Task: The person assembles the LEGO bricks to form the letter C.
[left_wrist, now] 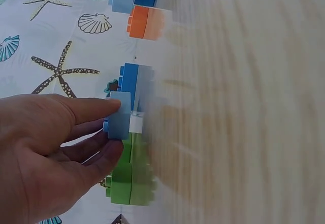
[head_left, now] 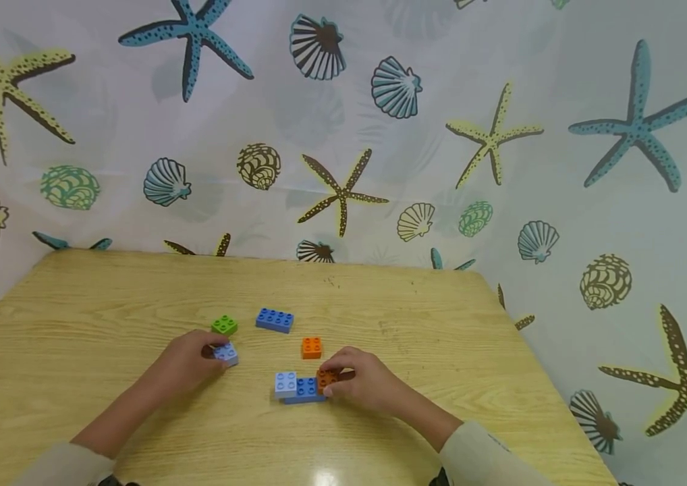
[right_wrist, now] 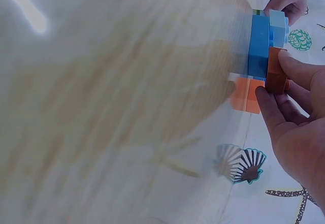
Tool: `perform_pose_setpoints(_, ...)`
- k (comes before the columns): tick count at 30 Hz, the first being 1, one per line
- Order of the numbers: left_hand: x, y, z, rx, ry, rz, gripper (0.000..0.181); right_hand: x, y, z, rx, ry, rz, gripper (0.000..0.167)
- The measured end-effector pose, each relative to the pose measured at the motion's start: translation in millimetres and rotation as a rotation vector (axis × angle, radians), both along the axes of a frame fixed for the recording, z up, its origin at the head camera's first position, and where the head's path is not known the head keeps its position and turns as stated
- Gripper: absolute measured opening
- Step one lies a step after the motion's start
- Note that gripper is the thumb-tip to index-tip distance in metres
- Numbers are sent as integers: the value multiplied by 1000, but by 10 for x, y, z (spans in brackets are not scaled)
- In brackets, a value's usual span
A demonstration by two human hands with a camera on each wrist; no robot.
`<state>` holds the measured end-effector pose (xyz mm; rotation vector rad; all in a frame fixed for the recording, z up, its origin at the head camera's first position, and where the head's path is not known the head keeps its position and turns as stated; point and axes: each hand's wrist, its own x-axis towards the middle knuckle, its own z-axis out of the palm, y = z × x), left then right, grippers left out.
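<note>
Work pieces: studded toy bricks on a wooden bench (head_left: pixel 441 317).

Left grip (head_left: pixel 188 361): fingers and thumb pinch a pale blue brick (head_left: pixel 228 354) by opposite side walls, left of centre in the lower half of the head frame. A green brick (head_left: pixel 225 325) lies just above it in the frame. Whether the pale blue brick touches the bench cannot be told.

Right grip (head_left: pixel 364 385): fingers and thumb pinch a dark orange brick (head_left: pixel 326 381) at lower centre, over the right end of a blue brick (head_left: pixel 306 387). A whitish brick (head_left: pixel 285 383) sits on the left end of that blue brick. Full seating of the dark orange brick cannot be confirmed.

Loose pieces: a long blue brick (head_left: pixel 275 320) and a bright orange brick (head_left: pixel 311 347), both near the centre of the frame.

Handling: the bricks look like moulded plastic; expect them to be light, rigid and hard to break. Smooth walls may slip under a loose or skewed pinch. Take hold on two opposite side walls, keeping the underside free for mating. Apply pressure straight down over the studs; brace the lower blue brick, as off-centre force could tip or slide it.
</note>
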<state>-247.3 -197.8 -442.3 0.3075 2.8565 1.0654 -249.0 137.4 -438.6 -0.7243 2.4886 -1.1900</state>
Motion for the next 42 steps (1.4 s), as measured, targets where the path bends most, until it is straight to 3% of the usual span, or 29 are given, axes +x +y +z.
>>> perform_pose_setpoints(4, 34, 49, 19, 36, -9, -31, 45, 3, 1, 7, -7, -5, 2, 31)
perform_pose_setpoints(15, 184, 340, 190, 139, -39, -116, 43, -8, 15, 0, -14, -16, 3, 30)
perform_pose_setpoints(22, 206, 464, 250, 207, -54, -195, 40, -16, 16, -14, -16, -15, 6, 30)
perform_pose_setpoints(27, 194, 540, 248, 208, -66, -240, 39, -15, 8, -8, -1, -12, 5, 29)
perform_pose_setpoints(36, 179, 635, 248, 179, -78, -259, 40, -12, 5, -1, -10, -8, 8, 29)
perform_pose_setpoints(42, 158, 669, 226, 163, -50, -302, 39, 1, 3, 12, -14, -8, 13, 28)
